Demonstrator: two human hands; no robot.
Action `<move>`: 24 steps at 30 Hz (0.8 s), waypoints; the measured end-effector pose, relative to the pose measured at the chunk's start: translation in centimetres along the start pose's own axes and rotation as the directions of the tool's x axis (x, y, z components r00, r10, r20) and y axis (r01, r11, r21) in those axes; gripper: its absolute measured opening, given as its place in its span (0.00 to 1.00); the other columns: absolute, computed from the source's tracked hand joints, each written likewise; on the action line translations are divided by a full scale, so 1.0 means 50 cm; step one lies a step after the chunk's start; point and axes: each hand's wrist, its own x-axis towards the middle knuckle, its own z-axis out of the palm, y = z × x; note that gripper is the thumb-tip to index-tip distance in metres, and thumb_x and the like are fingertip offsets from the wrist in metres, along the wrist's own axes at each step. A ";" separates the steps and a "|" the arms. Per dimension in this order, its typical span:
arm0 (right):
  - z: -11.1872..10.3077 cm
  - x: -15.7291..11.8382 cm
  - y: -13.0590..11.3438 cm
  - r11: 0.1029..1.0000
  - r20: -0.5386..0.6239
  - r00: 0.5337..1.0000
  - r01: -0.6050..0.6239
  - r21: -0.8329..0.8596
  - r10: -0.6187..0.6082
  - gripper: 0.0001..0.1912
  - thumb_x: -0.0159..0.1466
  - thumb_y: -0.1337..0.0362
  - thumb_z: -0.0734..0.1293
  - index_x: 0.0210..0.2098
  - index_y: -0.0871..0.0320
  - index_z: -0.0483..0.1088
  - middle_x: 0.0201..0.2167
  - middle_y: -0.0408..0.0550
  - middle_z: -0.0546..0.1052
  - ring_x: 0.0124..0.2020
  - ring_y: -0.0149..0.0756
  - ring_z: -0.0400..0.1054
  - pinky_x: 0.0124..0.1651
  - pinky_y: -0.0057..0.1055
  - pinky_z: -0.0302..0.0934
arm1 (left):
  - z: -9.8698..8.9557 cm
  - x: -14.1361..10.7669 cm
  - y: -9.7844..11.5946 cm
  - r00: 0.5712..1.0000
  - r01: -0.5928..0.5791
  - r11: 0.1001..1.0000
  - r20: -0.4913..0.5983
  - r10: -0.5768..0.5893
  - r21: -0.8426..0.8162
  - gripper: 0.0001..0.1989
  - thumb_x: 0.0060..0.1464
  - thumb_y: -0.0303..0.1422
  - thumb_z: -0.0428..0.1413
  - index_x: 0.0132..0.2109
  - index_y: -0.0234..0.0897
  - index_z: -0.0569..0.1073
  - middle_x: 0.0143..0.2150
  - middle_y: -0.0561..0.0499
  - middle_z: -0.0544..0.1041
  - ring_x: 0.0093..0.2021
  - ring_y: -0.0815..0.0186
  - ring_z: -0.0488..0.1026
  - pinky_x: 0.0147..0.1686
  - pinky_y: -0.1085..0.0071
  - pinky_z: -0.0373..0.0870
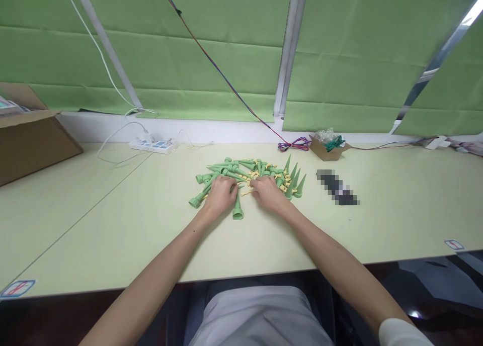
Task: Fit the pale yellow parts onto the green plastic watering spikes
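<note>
A heap of green hollow plastic spikes [226, 171] with wide cup ends, which look like plant watering spikes, lies on the table. Small yellow valve-like pieces [286, 179] are mixed in among them. My left hand [221, 195] is at the heap's near left, its fingers curled and pressed together beside a green spike [237, 211] whose cup end points toward me. Across a small gap, my right hand [268, 194] has its fingers bent in at the yellow pieces in the middle. Whatever either hand pinches is too small or hidden to name. Several spikes [296, 182] stand upright on the right.
Right of the heap lies a dark, pixelated object [337, 187]. Along the back wall are a power strip [154, 144], a coiled red-and-blue cable [295, 144] and a small open cardboard box [327, 152] with green and clear material. A large carton [33, 145] stands far left.
</note>
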 end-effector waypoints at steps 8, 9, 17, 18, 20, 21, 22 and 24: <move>0.010 0.001 0.000 0.999 0.030 0.998 0.050 -0.002 -0.050 0.15 0.67 0.76 0.58 0.46 0.60 0.73 0.42 0.53 0.75 0.48 0.43 0.65 0.53 0.35 0.49 | 0.000 0.000 -0.001 1.000 0.002 1.000 -0.001 -0.002 -0.010 0.13 0.61 0.30 0.47 0.34 0.37 0.75 0.36 0.43 0.79 0.41 0.54 0.71 0.48 0.57 0.64; 0.011 0.001 0.000 0.999 0.033 0.998 0.048 -0.005 -0.048 0.15 0.67 0.77 0.58 0.46 0.60 0.73 0.42 0.53 0.75 0.48 0.43 0.65 0.52 0.35 0.49 | 0.001 0.000 -0.001 1.000 0.001 1.000 -0.002 -0.001 -0.010 0.13 0.61 0.30 0.47 0.34 0.37 0.75 0.36 0.43 0.79 0.41 0.54 0.71 0.48 0.57 0.64; 0.009 0.002 -0.001 0.999 0.073 0.997 0.026 -0.025 -0.024 0.14 0.66 0.77 0.58 0.43 0.61 0.73 0.42 0.56 0.74 0.48 0.44 0.65 0.50 0.36 0.50 | 0.002 0.001 -0.003 1.000 -0.008 1.000 -0.006 0.008 -0.009 0.14 0.61 0.30 0.46 0.34 0.38 0.75 0.36 0.43 0.79 0.41 0.54 0.71 0.48 0.57 0.64; 0.009 0.002 -0.001 0.999 0.077 0.997 0.023 -0.023 -0.021 0.14 0.66 0.76 0.59 0.44 0.61 0.73 0.43 0.56 0.74 0.48 0.44 0.65 0.50 0.36 0.50 | 0.002 0.001 -0.003 1.000 -0.007 1.000 -0.005 0.007 -0.010 0.14 0.61 0.30 0.46 0.34 0.38 0.75 0.36 0.43 0.79 0.41 0.54 0.71 0.48 0.57 0.64; 0.011 0.002 -0.001 1.000 0.076 0.997 0.015 -0.019 -0.013 0.13 0.67 0.76 0.59 0.45 0.61 0.73 0.44 0.56 0.73 0.49 0.44 0.64 0.50 0.36 0.50 | 0.001 0.000 -0.002 1.000 -0.004 1.000 -0.006 0.004 -0.009 0.14 0.61 0.30 0.46 0.34 0.38 0.75 0.36 0.43 0.79 0.41 0.54 0.71 0.48 0.56 0.64; 0.011 0.002 -0.001 1.000 0.074 0.997 0.011 -0.018 -0.010 0.13 0.67 0.75 0.59 0.46 0.61 0.73 0.45 0.57 0.73 0.49 0.44 0.64 0.51 0.36 0.50 | 0.001 0.000 -0.002 1.000 -0.002 1.000 -0.005 0.002 -0.009 0.14 0.61 0.30 0.46 0.34 0.38 0.75 0.36 0.43 0.79 0.41 0.54 0.71 0.48 0.56 0.64; 0.011 0.002 -0.001 1.000 0.070 0.997 0.008 -0.017 -0.007 0.13 0.67 0.75 0.59 0.47 0.61 0.73 0.45 0.57 0.73 0.49 0.44 0.64 0.51 0.36 0.51 | 0.000 0.000 -0.001 1.000 -0.001 1.000 -0.005 0.001 -0.009 0.14 0.61 0.30 0.46 0.34 0.38 0.75 0.36 0.43 0.79 0.41 0.54 0.71 0.48 0.56 0.64; 0.011 0.001 -0.001 1.000 0.062 0.998 0.006 -0.013 -0.005 0.13 0.68 0.74 0.59 0.47 0.61 0.73 0.45 0.57 0.73 0.50 0.44 0.64 0.52 0.36 0.51 | 0.000 -0.001 0.000 1.000 0.004 1.000 -0.004 -0.004 -0.014 0.13 0.61 0.31 0.47 0.34 0.38 0.76 0.36 0.43 0.79 0.41 0.54 0.71 0.48 0.56 0.64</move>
